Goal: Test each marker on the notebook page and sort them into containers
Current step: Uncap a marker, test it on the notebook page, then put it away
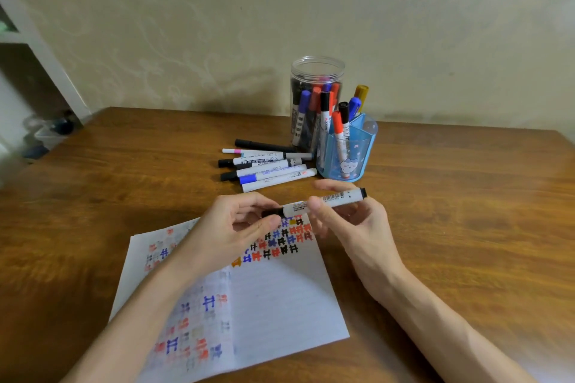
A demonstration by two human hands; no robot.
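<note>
A white marker with black ends (334,199) is held level above the top of the open notebook (280,298). My left hand (231,227) pinches its black cap end. My right hand (351,221) grips the white barrel. The page carries rows of black, blue, red and orange test marks. Several loose markers (267,166) lie side by side beyond the notebook. A clear plastic jar (315,93) and a blue pen holder (350,146) stand behind them, each holding several markers upright.
The wooden table (466,196) runs back to a pale patterned wall. Its left edge drops to a floor with a doorway and a small box. The table's right side is bare wood.
</note>
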